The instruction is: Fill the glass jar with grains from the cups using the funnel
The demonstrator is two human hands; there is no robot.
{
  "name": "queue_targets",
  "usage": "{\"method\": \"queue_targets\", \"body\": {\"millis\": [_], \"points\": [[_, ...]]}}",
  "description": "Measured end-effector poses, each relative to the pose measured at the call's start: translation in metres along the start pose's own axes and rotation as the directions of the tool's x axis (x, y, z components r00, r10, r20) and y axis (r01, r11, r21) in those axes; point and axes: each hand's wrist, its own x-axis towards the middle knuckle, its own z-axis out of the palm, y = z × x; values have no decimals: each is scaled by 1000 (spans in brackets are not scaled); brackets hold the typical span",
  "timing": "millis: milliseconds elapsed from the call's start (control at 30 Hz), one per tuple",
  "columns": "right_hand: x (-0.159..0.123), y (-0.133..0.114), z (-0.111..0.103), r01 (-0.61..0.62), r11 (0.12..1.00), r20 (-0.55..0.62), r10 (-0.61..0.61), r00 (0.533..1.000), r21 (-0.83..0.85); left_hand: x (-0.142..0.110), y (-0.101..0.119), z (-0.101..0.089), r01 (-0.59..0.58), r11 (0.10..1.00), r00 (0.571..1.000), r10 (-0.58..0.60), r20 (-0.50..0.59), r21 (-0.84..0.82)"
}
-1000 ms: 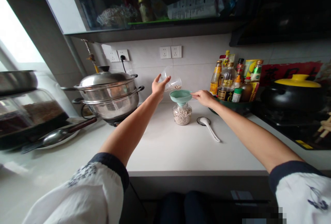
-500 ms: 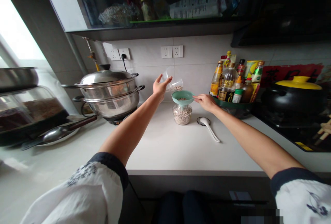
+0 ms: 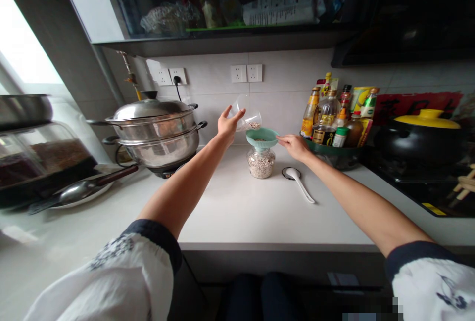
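Observation:
My left hand (image 3: 229, 122) is closed round a clear plastic cup (image 3: 245, 111), tilted with its mouth toward the right. Some speckled grain (image 3: 254, 125) lies in the cup's lower side, just above the rim of a green funnel (image 3: 261, 136). With its fingertips, my right hand (image 3: 294, 146) pinches the funnel's right edge. Below, the funnel sits in the mouth of a glass jar (image 3: 261, 164), which is filled with the same grain to near its shoulder. A white spoon (image 3: 301, 185) rests on a dark-rimmed round lid (image 3: 290, 173) to the right of the jar.
Left of my arm stands a steel steamer pot (image 3: 154, 130); a ladle (image 3: 79, 191) lies on a plate nearby. Seasoning bottles crowd a green basket (image 3: 336, 155) at the back right, beside a black pot (image 3: 421, 138) on the stove. A cabinet (image 3: 222, 46) overhangs the counter (image 3: 237, 222).
The grain in the cup and in the funnel looks slightly less than before. Both hands keep nearly the same places, and the view has shifted very slightly.

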Motion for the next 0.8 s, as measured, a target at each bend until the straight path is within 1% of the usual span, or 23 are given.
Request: {"method": "queue_targets", "body": {"millis": [200, 333, 467, 667, 800], "points": [[0, 1, -2, -24, 1000, -5, 24, 1000, 4, -2, 2, -1, 18, 1000, 1000, -18, 11, -13], [1, 2, -1, -7, 1000, 23, 7, 1000, 1, 0, -1, -1, 12, 1000, 1000, -12, 3, 2], [2, 2, 1, 0, 1000, 21, 0, 1000, 0, 2, -4, -1, -3, 1000, 1000, 3, 11, 6], [0, 5, 1, 79, 995, 45, -76, 996, -57, 3, -7, -1, -6, 1000, 1000, 6, 6, 23], [-1, 7, -1, 132, 977, 62, -123, 991, -170, 1, -10, 0, -18, 998, 1000, 19, -4, 63]]}}
